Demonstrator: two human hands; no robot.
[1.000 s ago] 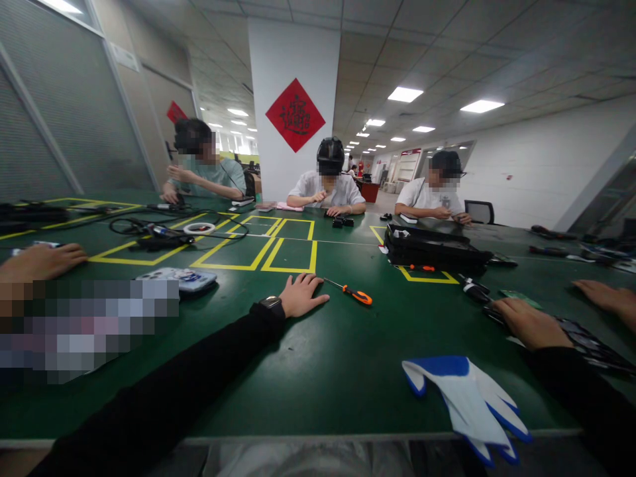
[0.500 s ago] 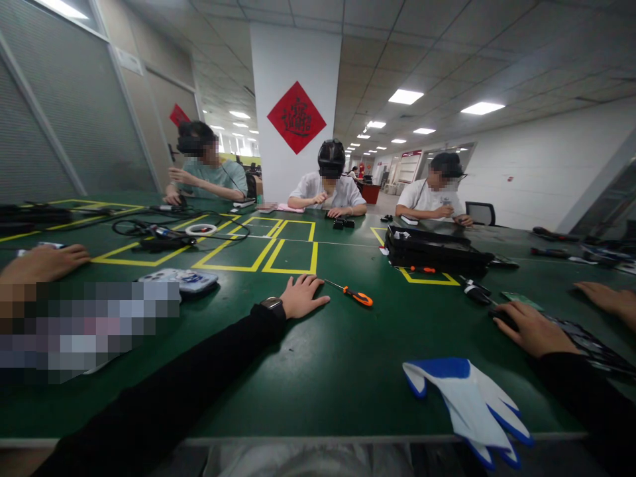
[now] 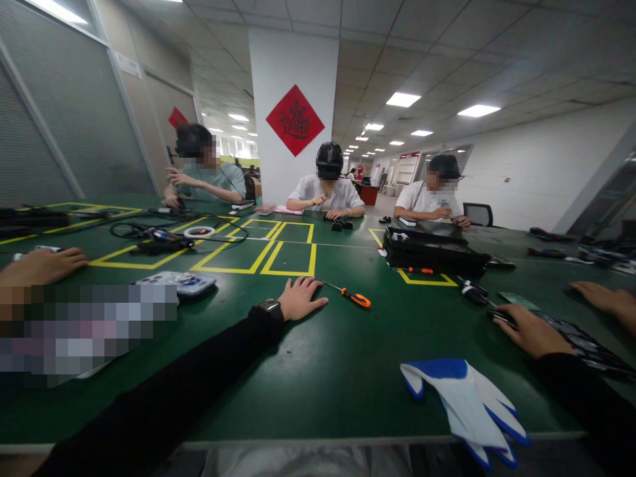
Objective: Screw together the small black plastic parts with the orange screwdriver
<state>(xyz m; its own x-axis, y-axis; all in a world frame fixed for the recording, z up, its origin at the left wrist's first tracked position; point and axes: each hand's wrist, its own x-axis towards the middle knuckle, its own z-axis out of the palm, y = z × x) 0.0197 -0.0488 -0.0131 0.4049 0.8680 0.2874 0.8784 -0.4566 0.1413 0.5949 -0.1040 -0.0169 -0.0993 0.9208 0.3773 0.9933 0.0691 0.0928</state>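
Note:
My left hand (image 3: pixel 301 299) lies palm down on the green table (image 3: pixel 342 371), fingers spread and holding nothing. Just beyond its fingertips is a screwdriver (image 3: pixel 355 297) with an orange and black handle, its thin shaft pointing at the hand. At the right, my right hand (image 3: pixel 535 329) is curled round a small black rounded thing (image 3: pixel 503 318), mostly covered by the fingers, so its kind is unclear. A black and white tool (image 3: pixel 473 291) lies just past that hand. Beside it are a green circuit board (image 3: pixel 518 301) and a dark openwork panel (image 3: pixel 591 344).
A white glove with blue fingertips (image 3: pixel 467 397) hangs over the near edge. A black tray-like case (image 3: pixel 432 252) sits ahead right. Cables (image 3: pixel 144 232) and a white ring (image 3: pixel 199 232) lie left, near a patterned case (image 3: pixel 179 283). Other people's hands rest at both sides; three people sit opposite.
The whole view has shifted very slightly. My right fingers have moved a little on the black thing, showing more of it. My left hand stays in place.

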